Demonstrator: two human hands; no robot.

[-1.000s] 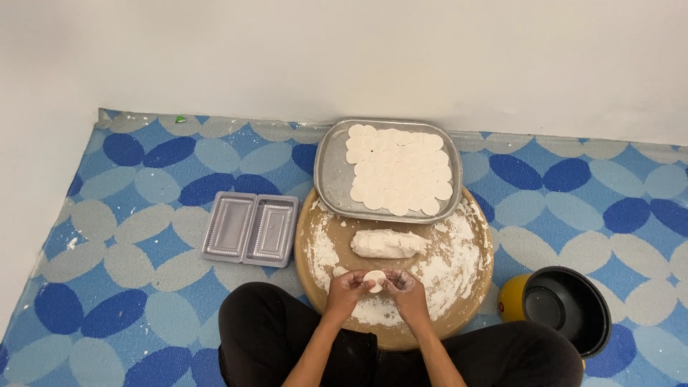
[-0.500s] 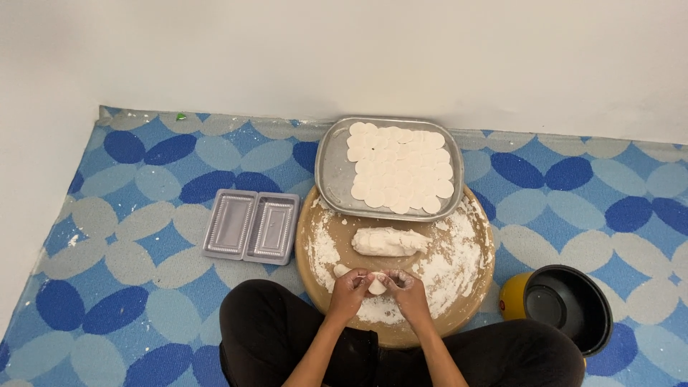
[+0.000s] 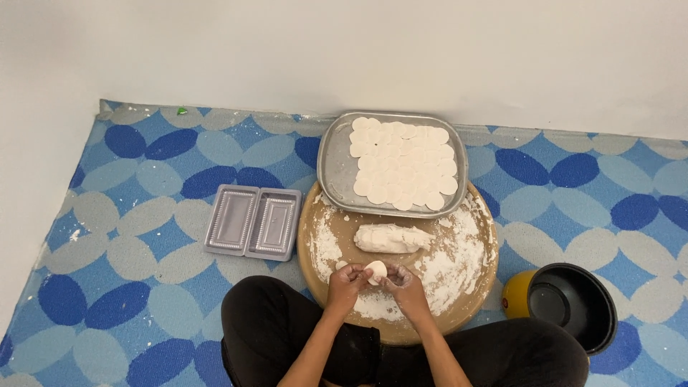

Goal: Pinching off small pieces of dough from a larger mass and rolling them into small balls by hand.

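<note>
My left hand point(image 3: 347, 282) and my right hand point(image 3: 403, 282) meet over the near part of a round wooden board point(image 3: 476, 287), and both pinch a small round piece of white dough point(image 3: 376, 271) between the fingertips. A larger log of dough point(image 3: 391, 238) lies on the floured board just beyond my hands. Behind the board sits a metal tray point(image 3: 332, 163) filled with several flat round dough discs point(image 3: 405, 161).
An open, hinged plastic mould or container point(image 3: 252, 222) lies on the blue patterned mat left of the board. A black pot point(image 3: 570, 301) with a yellow object point(image 3: 513, 294) beside it stands at the right. My crossed legs in black are at the bottom. A white wall runs behind.
My hands stay over the near edge of the board and keep working the small dough piece; its shape between the fingers shifts slightly. Nothing else has moved.
</note>
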